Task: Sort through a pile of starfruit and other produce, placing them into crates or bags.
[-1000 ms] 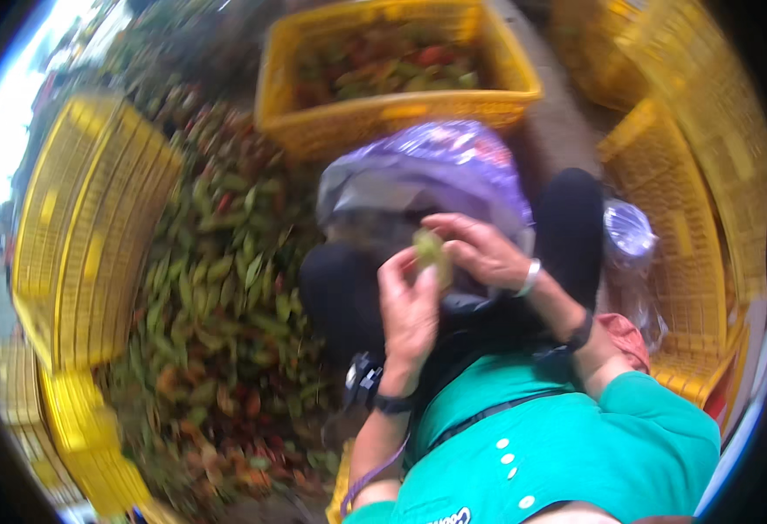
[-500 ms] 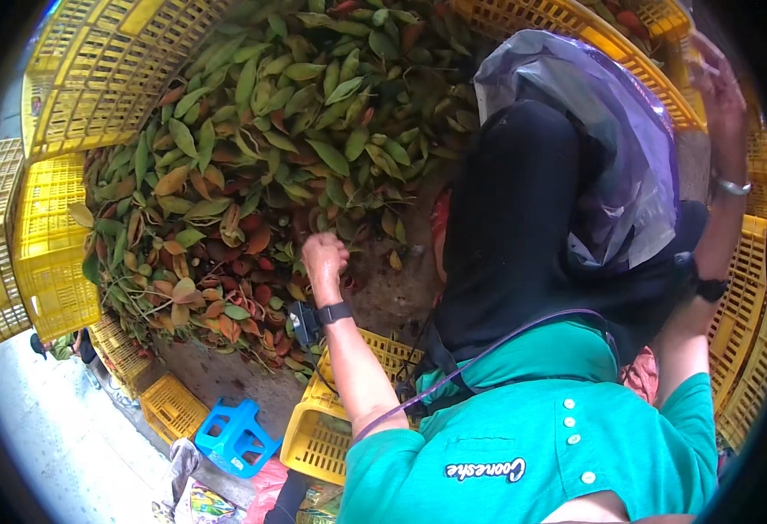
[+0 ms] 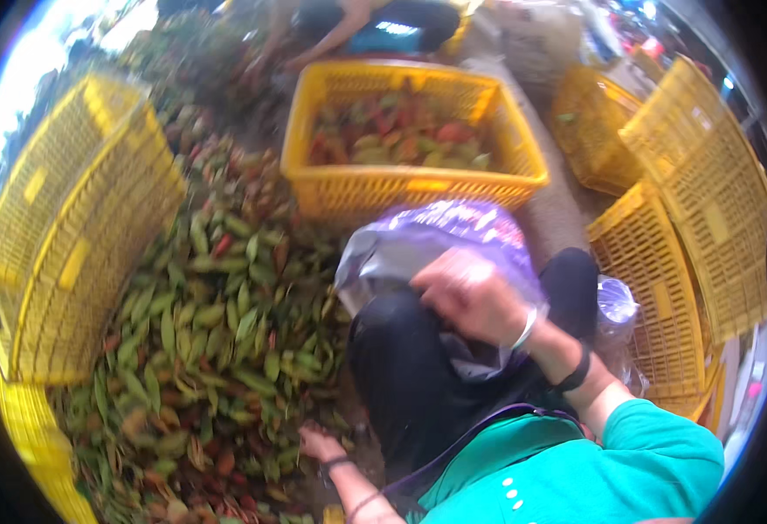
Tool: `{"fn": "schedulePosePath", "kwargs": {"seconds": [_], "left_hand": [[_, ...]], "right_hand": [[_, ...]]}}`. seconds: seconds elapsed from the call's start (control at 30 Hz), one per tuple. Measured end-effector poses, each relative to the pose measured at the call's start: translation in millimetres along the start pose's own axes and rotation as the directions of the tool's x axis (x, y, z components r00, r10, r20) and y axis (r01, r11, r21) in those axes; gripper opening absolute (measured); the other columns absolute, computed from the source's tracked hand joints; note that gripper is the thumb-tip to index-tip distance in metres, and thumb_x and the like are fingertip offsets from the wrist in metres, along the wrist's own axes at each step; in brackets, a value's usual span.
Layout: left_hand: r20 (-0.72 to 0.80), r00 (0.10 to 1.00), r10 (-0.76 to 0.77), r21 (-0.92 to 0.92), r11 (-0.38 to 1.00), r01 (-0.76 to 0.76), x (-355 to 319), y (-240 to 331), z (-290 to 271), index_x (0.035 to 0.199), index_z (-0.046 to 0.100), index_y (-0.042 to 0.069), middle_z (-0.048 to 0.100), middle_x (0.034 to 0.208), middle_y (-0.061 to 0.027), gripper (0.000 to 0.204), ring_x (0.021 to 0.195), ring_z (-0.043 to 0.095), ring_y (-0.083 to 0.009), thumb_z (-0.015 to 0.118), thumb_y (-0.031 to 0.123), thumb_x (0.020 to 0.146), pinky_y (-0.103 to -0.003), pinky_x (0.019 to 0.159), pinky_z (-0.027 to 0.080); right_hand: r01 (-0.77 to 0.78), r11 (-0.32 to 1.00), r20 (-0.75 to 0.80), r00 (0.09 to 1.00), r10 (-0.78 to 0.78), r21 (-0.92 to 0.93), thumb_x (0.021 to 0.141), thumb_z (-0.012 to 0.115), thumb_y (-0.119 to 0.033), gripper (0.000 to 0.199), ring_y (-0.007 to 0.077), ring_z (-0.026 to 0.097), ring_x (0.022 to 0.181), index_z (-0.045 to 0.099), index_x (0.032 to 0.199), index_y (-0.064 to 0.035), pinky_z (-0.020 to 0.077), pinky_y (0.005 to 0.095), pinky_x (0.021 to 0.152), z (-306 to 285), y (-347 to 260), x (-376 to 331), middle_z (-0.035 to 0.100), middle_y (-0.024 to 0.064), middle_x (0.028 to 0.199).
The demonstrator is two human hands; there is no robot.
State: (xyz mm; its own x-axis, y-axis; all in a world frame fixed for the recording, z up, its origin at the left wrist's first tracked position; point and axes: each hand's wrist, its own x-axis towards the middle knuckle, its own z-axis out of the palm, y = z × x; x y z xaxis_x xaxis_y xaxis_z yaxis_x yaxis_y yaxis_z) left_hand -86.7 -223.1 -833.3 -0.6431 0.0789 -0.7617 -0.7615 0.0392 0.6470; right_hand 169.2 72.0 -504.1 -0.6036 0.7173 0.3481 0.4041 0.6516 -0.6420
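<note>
A wide heap of leaf-shaped pieces (image 3: 217, 323), green, brown and red, lies in front and to the left; whether they are leaves or pods I cannot tell. At its near right edge is my left hand (image 3: 320, 444), its fingers bunched and partly blurred. My right hand (image 3: 469, 293), fingers curled in, hovers over the clear and purple plastic bag (image 3: 375, 258) across my lap. What either hand holds, if anything, is hidden.
Just beyond the bag stands a yellow crate (image 3: 410, 183) partly filled with red and green pieces. Yellow crates (image 3: 95, 227) lean at the left, and more yellow crates (image 3: 707, 201) stack at the right. Another person's arm (image 3: 340, 35) reaches to the heap at the far side.
The view has swung up and right, bringing in the filled crate and the other person. My right hand has come from the crate edge at the right to above the bag.
</note>
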Motion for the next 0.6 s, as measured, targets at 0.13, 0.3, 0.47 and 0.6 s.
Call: {"fn": "schedulePosePath", "kwargs": {"seconds": [0.13, 0.3, 0.47, 0.6], "left_hand": [[0.323, 0.899, 0.297, 0.097, 0.934, -0.344, -98, 72, 72, 0.104, 0.052, 0.005, 0.060, 0.095, -0.0068, 0.024, 0.077, 0.055, -0.0127, 0.051, 0.028, 0.098, -0.025, 0.063, 0.043], [0.850, 0.485, 0.205, 0.077, 0.863, -0.500, -232, 128, 136, 0.107, 0.049, 0.006, 0.057, 0.097, -0.0026, 0.028, 0.085, 0.053, -0.0088, 0.059, 0.029, 0.095, -0.023, 0.073, 0.044], [0.957, 0.272, 0.102, 0.019, 0.913, -0.408, -298, 113, 172, 0.096, 0.047, 0.006, 0.060, 0.089, -0.0029, 0.031, 0.079, 0.055, -0.0078, 0.062, 0.033, 0.093, -0.024, 0.076, 0.046], [0.959, 0.282, -0.015, 0.143, 0.887, -0.440, -313, 87, 176, 0.095, 0.050, 0.004, 0.059, 0.085, -0.0023, 0.022, 0.072, 0.055, -0.0075, 0.061, 0.023, 0.094, -0.022, 0.068, 0.047]], "right_hand": [[-0.111, 0.971, 0.269, 0.962, 0.051, 0.211, 0.088, 0.063, -0.029, 0.033, 0.0334, 0.061, 0.085, 0.057, 0.114, -0.0080, 0.0533, 0.0403, 0.074, 35, -43, -11, 0.054, 0.0138, 0.104], [-0.126, 0.928, 0.248, 0.968, 0.038, 0.350, 0.087, 0.064, -0.038, 0.047, 0.0346, 0.059, 0.091, 0.049, 0.118, -0.0054, 0.0503, 0.0420, 0.075, 52, -52, -19, 0.050, 0.0169, 0.103], [-0.193, 0.828, 0.284, 0.958, 0.042, 0.527, 0.084, 0.072, -0.040, 0.046, 0.0110, 0.047, 0.066, 0.051, 0.104, -0.0041, 0.0414, 0.0277, 0.058, 18, -28, -34, 0.049, 0.0026, 0.073], [-0.170, 0.809, 0.308, 0.951, -0.014, 0.562, 0.083, 0.073, -0.038, 0.044, 0.0099, 0.046, 0.064, 0.052, 0.100, -0.0039, 0.0406, 0.0280, 0.057, -9, -5, -60, 0.049, 0.0016, 0.070]]}}
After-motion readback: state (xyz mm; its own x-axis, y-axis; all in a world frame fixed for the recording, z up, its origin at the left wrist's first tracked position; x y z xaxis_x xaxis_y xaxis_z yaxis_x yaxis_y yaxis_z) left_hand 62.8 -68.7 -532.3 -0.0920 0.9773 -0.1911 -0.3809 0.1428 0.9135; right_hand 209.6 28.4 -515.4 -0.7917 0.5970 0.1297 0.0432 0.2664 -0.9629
